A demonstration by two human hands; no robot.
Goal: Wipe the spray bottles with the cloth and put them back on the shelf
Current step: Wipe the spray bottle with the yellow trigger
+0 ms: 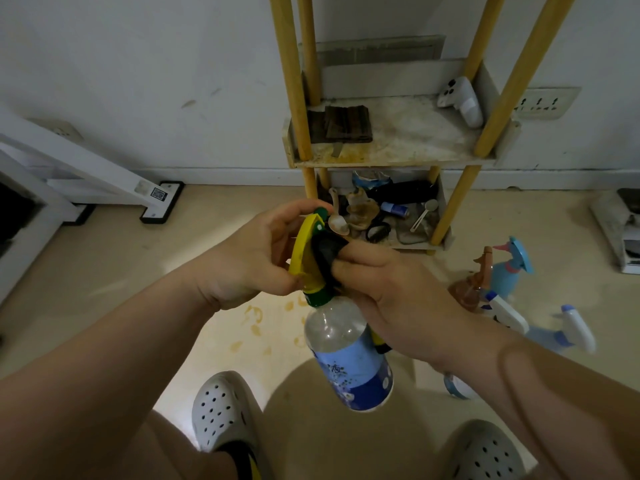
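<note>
Before the shelf (391,147), the bottle (346,355) is gripped at its yellow head by the left hand (249,258), long axis tilted, base hanging away from the shelf. The cloth (325,252) is pinched against that head by the right hand (391,292), the hands nearly touching.

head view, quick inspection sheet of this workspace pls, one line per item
surface: beige floor, yellow stains beneath the held bottle
job's things: spray bottle held up by its yellow trigger head; dark cloth against that head; other spray bottles on the floor at right; shelf, middle tier grimy
clutter: white controller and dark folded item on the middle tier; odds and ends on the bottom tier
hands: left hand grips the trigger head; right hand pinches the cloth
cables: nothing seen
surroundings: white wall, wall socket, white clogs
</note>
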